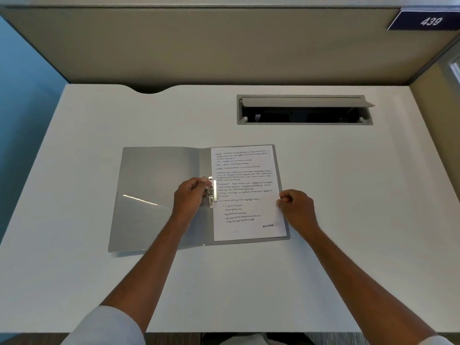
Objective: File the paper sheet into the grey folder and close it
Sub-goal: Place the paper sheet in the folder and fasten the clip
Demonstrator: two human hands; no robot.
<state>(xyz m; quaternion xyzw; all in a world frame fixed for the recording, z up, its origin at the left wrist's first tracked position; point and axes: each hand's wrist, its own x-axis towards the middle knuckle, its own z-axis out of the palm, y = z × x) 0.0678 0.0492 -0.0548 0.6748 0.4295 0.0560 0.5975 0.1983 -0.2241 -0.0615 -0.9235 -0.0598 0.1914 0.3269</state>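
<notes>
The grey folder (159, 195) lies open mid-desk (348, 220), the paper sheet (246, 190) on its right half. The left hand (190, 195) pinches the metal clip (212, 192) at the spine; the right hand (296, 206) pinches the sheet's right edge.

We see a grey folder (159, 175) of smooth plastic, its inner pocket (144, 220) glossy and catching light. Its clip (212, 192) looks like shiny metal. The paper sheet (249, 195) is matt white, printed. The desk (99, 133) shows a smooth, matt white surface.
</notes>
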